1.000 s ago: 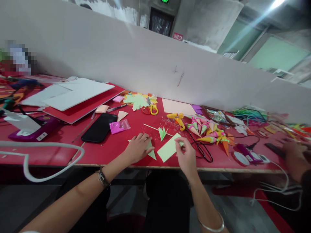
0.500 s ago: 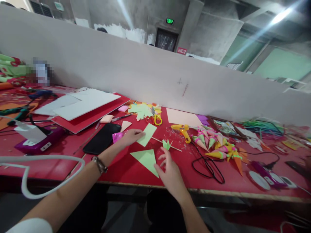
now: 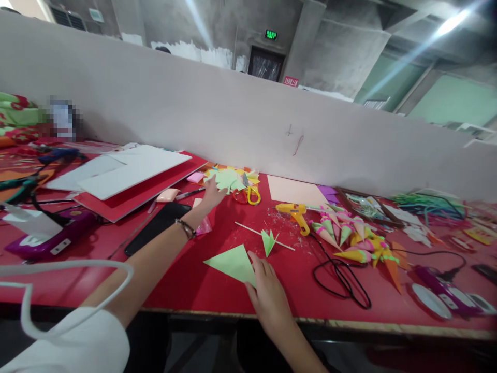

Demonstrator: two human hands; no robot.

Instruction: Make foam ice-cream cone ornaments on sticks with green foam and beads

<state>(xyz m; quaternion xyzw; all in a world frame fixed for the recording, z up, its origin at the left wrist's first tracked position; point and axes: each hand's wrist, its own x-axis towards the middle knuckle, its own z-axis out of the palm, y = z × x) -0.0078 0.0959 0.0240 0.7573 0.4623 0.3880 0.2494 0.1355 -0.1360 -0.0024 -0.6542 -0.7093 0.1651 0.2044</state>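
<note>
My left hand (image 3: 214,197) reaches to the pile of cut light green paper (image 3: 230,179) at the back of the table. Its fingers look apart at the pile's near edge, with nothing plainly held. My right hand (image 3: 267,287) rests at the right edge of a light green paper triangle (image 3: 229,263), thumb and fingers spread over that edge. Just beyond it stands a small folded green paper piece (image 3: 268,242) beside a thin wooden stick (image 3: 244,227). Yellow-handled scissors (image 3: 253,195) lie right of the pile.
A yellow glue gun (image 3: 295,213) with a looped black cord lies to the right, beside a heap of colourful paper cones (image 3: 355,233). On the left are a black phone (image 3: 155,225), white boards (image 3: 135,168) and a purple power strip (image 3: 54,238). A partition (image 3: 217,119) runs behind.
My left hand has moved forward to the pile, and the green rectangle it held no longer shows separately. My right hand has come down from beside the folded piece onto the triangle's edge.
</note>
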